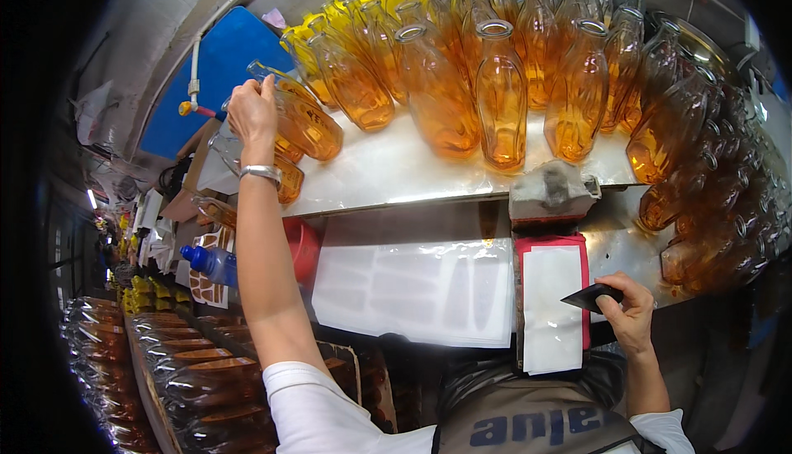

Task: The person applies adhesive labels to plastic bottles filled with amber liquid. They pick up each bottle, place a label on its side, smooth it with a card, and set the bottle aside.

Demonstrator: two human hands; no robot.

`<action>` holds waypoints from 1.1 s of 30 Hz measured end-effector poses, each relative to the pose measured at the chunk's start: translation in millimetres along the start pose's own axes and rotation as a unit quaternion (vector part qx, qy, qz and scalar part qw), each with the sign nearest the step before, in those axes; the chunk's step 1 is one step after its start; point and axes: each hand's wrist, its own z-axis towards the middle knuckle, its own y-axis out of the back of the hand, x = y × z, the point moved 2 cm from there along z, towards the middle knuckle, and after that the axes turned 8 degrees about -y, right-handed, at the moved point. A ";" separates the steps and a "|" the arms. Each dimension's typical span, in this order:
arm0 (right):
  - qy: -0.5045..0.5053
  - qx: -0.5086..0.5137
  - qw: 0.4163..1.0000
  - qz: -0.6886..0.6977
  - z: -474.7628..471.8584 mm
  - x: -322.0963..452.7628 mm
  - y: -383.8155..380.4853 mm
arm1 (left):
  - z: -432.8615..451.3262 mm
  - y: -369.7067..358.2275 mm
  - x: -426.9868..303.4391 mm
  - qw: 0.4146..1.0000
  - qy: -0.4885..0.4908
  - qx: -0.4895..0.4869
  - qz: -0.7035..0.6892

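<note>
My left hand [253, 114] reaches to the far left of the pale worktop [396, 175], its fingers closed around the neck of a glass bottle [312, 129]. That bottle is amber toward its base and bears dark writing. Other bottles stand close about the hand, partly hidden by it and by my wrist. Between the thumb and fingers of my right hand [634, 312] is a flat black squeegee blade [591, 297]. Its pointed corner lies over a white sheet or cloth [552, 305] on a narrow red-covered support [583, 256]. A worn block [547, 197] sits at the support's far end.
Rows of amber-to-clear bottles [502, 101] line the worktop, with more crowded at right [711, 206]. Translucent sheets with pale shapes [414, 293] lie left of the support. A blue-capped bottle [213, 262] and red container [301, 250] are beside my forearm. Racked bottles [204, 373] fill the lower left.
</note>
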 end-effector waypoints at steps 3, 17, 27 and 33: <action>-0.011 0.007 1.000 0.005 6.0 -4.7 -3.9 | 11.3 -5.1 -1.3 0.999 0.019 0.022 0.030; -0.070 -0.016 0.993 0.091 -16.2 -8.2 -1.5 | -45.8 -7.8 -114.6 0.916 0.043 -0.147 -0.371; 0.045 0.052 0.998 0.016 6.7 41.5 -20.3 | -174.7 176.8 -207.1 0.788 -0.049 0.011 -0.614; 0.002 0.091 0.986 -0.143 16.9 29.6 -33.7 | -215.5 149.2 -280.6 0.770 -0.036 0.147 -0.620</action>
